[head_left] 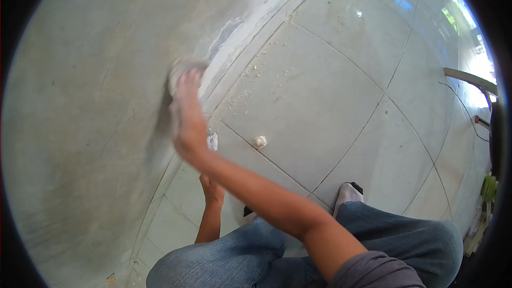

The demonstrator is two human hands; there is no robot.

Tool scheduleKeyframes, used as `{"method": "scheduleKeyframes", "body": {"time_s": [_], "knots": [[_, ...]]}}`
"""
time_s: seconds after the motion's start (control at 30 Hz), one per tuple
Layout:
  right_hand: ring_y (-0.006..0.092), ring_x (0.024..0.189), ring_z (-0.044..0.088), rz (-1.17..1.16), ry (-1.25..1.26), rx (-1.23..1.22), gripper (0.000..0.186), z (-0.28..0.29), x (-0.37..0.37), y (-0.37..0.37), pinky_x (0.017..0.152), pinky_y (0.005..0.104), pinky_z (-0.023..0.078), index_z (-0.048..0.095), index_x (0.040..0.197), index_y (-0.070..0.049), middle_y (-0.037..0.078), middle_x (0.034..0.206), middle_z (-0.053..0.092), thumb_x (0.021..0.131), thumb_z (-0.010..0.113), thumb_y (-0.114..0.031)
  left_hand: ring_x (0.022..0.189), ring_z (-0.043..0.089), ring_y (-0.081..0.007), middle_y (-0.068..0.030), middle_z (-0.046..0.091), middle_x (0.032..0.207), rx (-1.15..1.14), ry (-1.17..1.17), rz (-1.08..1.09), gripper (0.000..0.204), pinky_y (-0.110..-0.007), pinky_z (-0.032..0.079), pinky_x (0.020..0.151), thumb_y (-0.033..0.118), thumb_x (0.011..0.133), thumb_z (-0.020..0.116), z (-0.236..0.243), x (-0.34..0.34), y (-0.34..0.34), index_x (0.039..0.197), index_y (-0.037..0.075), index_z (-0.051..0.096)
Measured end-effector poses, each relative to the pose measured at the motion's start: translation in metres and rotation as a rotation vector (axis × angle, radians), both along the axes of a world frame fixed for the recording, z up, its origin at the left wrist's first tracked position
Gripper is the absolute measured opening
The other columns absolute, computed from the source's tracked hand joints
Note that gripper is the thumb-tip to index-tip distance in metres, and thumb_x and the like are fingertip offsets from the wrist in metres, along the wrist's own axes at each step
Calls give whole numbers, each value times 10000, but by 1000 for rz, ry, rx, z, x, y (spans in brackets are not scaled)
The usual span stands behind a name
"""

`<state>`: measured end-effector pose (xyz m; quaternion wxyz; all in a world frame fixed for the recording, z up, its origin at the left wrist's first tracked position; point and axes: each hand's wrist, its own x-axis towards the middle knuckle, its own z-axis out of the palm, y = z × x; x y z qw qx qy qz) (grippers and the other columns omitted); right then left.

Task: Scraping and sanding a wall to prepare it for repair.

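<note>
My right hand (pixel 188 104) reaches across to the grey wall (pixel 90 117), gripping a pale, roundish pad (pixel 180 69) against the wall beside a rough white patch (pixel 229 37) along its base. The hand is slightly blurred. My left hand (pixel 213 189) is lower down near the skirting, partly hidden behind my right forearm; its grip cannot be seen clearly. Just past my right wrist is a small white piece (pixel 213 141). A crumpled cream lump (pixel 260 141) and scattered white crumbs (pixel 245 96) lie on the tiled floor (pixel 341 117).
My knees (pixel 405 234) and a socked foot (pixel 348 194) are at the bottom. At the far right stand a curved wooden piece (pixel 469 77), a thin wire (pixel 464 106), green items (pixel 488 186) and some dark furniture. The skirting (pixel 160 186) runs diagonally between wall and floor.
</note>
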<state>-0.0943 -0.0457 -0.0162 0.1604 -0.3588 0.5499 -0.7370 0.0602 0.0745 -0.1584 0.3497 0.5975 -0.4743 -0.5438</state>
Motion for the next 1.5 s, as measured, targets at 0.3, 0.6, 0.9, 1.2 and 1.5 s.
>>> {"method": "scheduleKeyframes", "body": {"time_s": [0.3,0.6,0.9,1.2,1.5], "knots": [[378,1442,216,-373,58,57,533,-16,-175,-82,1185,381,163,214,1480,66,303,1526,225,1020,341,-172,572,387,-36,26,451,705,112,-43,-107,206,-202,320,461,183,988,478,65,-49,-2,1004,15,596],[321,1140,543,26,-318,-128,568,2,-308,-84,984,301,399,451,1414,-52,244,1269,554,849,391,-25,573,393,-37,24,452,701,64,-58,-85,194,-201,329,460,177,986,472,84,-32,-8,943,21,580],[376,1442,213,-185,242,-110,483,16,-141,-48,1179,422,197,386,1416,63,280,1518,262,939,455,17,562,396,-34,23,461,697,125,-30,-211,184,-202,333,459,176,990,460,70,-57,-9,895,46,550],[447,1153,545,-682,79,47,369,0,-318,-123,993,413,424,553,1259,53,304,1207,581,990,424,-164,557,401,-37,23,461,693,133,-85,-176,179,-204,334,459,186,990,463,74,-61,-15,906,54,549],[384,1172,562,-584,49,113,392,-76,-296,-105,984,406,429,526,1347,-59,230,1268,582,988,438,-190,577,421,-43,9,479,728,208,-55,-206,162,-202,349,468,155,986,473,78,-62,-12,899,42,550]]}}
